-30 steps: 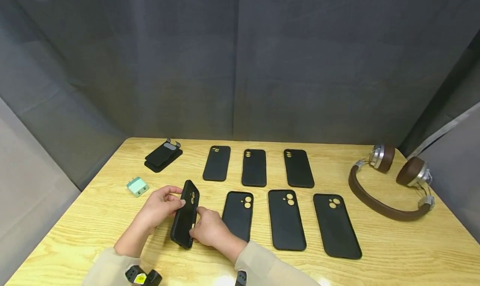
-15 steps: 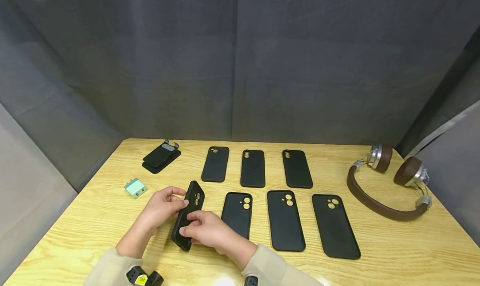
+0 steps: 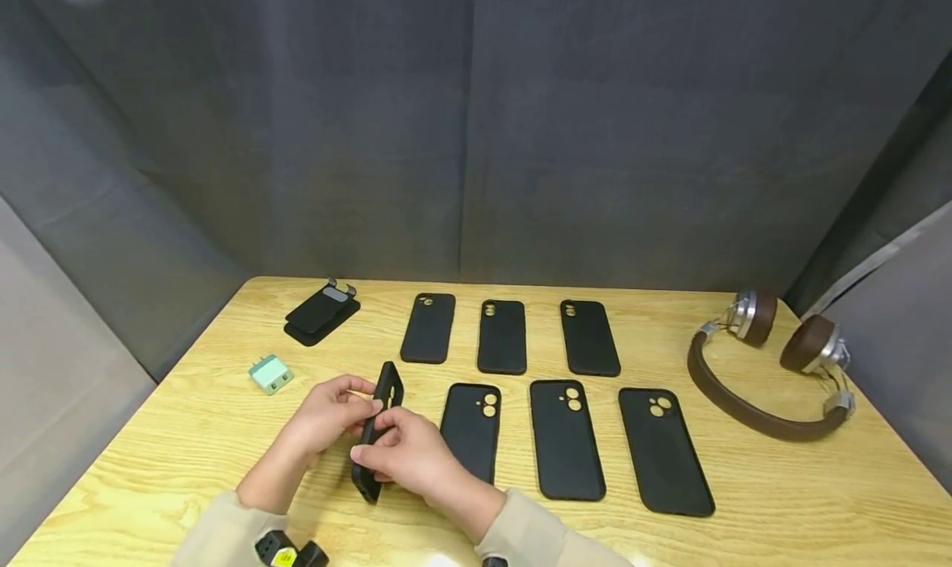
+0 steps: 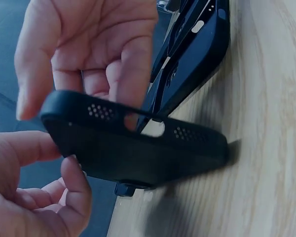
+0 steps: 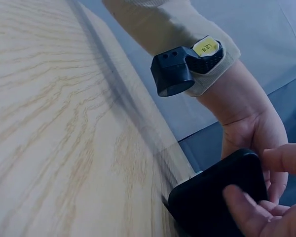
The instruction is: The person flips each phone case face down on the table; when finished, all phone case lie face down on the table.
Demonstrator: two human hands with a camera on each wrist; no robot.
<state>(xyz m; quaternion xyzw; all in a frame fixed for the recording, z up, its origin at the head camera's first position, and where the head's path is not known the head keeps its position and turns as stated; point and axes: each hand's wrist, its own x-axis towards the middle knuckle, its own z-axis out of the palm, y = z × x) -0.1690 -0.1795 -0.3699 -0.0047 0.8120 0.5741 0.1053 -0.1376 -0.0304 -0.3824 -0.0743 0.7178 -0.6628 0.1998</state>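
Both hands hold one black phone case (image 3: 377, 435) tipped up on its long edge over the wooden table (image 3: 186, 435), in front of me at the left. My left hand (image 3: 363, 395) pinches its upper part near the camera cut-outs. My right hand (image 3: 369, 461) grips its lower half, fingers curled over the back. In the left wrist view the case's bottom edge (image 4: 138, 148) shows its speaker holes, with fingers (image 4: 135, 69) above it. The right wrist view shows one corner of the case (image 5: 219, 195) just above the table.
Three black cases lie in a back row (image 3: 502, 335) and three in a front row (image 3: 567, 439), right of my hands. Brown headphones (image 3: 744, 406) lie far right. A mint charger (image 3: 271, 374) and a black folded stand (image 3: 321, 312) sit at the left.
The case has been turned further onto its edge, so less of its back shows. My right hand slid from the case's side to wrap round its lower half.
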